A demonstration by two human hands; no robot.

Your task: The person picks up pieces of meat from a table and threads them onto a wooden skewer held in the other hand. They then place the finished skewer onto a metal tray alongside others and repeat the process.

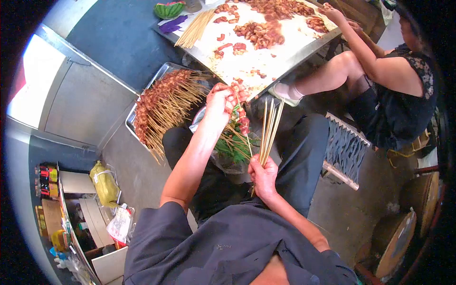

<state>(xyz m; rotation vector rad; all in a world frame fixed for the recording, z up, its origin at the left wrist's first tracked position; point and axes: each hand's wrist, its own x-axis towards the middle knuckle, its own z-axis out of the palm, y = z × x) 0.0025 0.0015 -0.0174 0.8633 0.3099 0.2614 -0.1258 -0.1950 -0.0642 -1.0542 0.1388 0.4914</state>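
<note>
My left hand (pixel 219 99) is closed around raw meat at the upper end of a bamboo skewer, near the table's front corner. Below its fingers, red meat pieces (pixel 243 122) are threaded on that skewer. Lower down, my right hand (pixel 264 176) grips the skewer's bare end together with a bunch of bare bamboo skewers (pixel 270 126), tips pointing up. Between my legs lie green leaves (pixel 231 151) and more skewer sticks, partly hidden by my left forearm. To the left, a metal tray (pixel 131 124) is heaped with meat skewers (pixel 164 102).
Ahead stands a table (pixel 237 64) with piles of cut meat (pixel 260 34), loose skewers (pixel 195 28) and a watermelon piece (pixel 169 9). Another person (pixel 380 71) sits at right, hands over the table. A woven stool (pixel 346 147) is at right; a cluttered shelf (pixel 92 221) stands lower left.
</note>
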